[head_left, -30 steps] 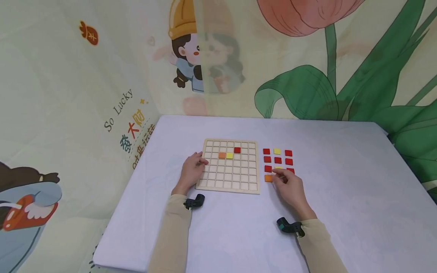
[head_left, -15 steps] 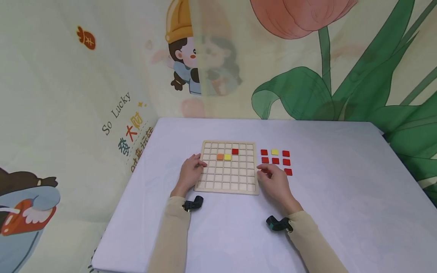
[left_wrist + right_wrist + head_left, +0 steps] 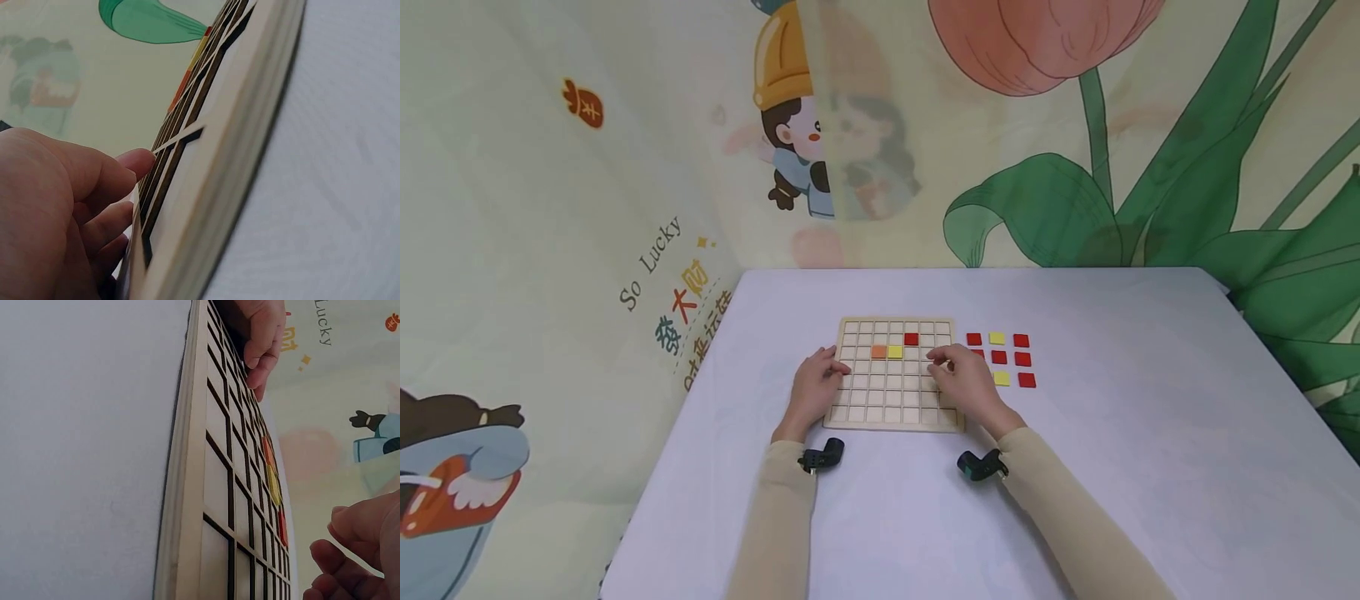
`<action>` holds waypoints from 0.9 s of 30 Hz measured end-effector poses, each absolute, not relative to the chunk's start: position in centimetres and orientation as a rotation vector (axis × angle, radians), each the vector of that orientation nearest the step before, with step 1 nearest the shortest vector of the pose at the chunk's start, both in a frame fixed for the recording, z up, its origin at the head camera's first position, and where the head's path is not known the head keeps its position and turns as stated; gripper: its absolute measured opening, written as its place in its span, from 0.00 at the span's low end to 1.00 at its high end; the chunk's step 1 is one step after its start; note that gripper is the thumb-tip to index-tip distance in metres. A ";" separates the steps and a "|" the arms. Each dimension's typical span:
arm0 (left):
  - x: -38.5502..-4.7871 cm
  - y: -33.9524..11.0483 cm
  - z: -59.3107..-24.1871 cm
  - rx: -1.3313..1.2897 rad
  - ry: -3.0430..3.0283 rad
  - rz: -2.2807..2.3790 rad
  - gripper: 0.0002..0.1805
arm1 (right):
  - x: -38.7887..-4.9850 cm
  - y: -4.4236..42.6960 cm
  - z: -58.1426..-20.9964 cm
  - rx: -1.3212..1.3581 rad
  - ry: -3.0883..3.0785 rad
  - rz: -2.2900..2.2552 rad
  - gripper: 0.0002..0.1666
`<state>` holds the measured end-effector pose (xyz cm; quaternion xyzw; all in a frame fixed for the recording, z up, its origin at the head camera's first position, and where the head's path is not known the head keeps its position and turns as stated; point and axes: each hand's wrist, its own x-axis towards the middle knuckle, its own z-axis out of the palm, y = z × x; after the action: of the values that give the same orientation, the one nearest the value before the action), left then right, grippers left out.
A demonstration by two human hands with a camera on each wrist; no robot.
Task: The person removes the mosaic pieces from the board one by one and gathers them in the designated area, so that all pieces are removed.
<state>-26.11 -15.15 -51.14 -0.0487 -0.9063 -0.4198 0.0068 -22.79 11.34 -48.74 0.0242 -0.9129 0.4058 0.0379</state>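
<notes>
A wooden grid board [image 3: 895,412] lies on the table with an orange tile [image 3: 879,352], a yellow tile [image 3: 895,352] and a red tile [image 3: 912,339] in its cells. My left hand [image 3: 815,386] rests against the board's left edge, its fingertips touching the rim and the fingers loosely bent. Above the right side of the board is my right hand [image 3: 967,385], thumb and fingers bent toward each other. In the right wrist view those fingers [image 3: 356,519] appear at the lower right; whether a tile sits between them cannot be made out.
To the right of the board, loose red tiles [image 3: 1022,341] and yellow tiles [image 3: 997,338] lie in rows, some partly covered by my right hand. White cloth covers the table [image 3: 1112,400]. A printed curtain [image 3: 1037,125] hangs behind it.
My right hand has moved left from beside the loose tiles to over the board. The loose orange tile near it no longer shows. My left hand stays at the board's edge.
</notes>
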 end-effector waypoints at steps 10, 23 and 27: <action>-26.3 -15.4 -51.2 -0.137 -2.836 -1.319 0.10 | -25.4 9.2 -48.4 0.154 -2.902 1.202 0.17; -26.3 -15.2 -51.5 -0.136 -2.814 -1.347 0.09 | -27.4 7.3 -49.5 0.221 -2.955 1.066 0.26; -26.2 -15.1 -51.4 -0.136 -2.808 -1.354 0.09 | -27.6 6.9 -49.4 0.205 -2.985 1.017 0.26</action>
<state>-26.21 -15.08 -51.38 -0.0436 -0.8999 -0.4339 0.0106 -27.55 6.93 -49.41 0.0648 -0.9446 0.3217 -0.0092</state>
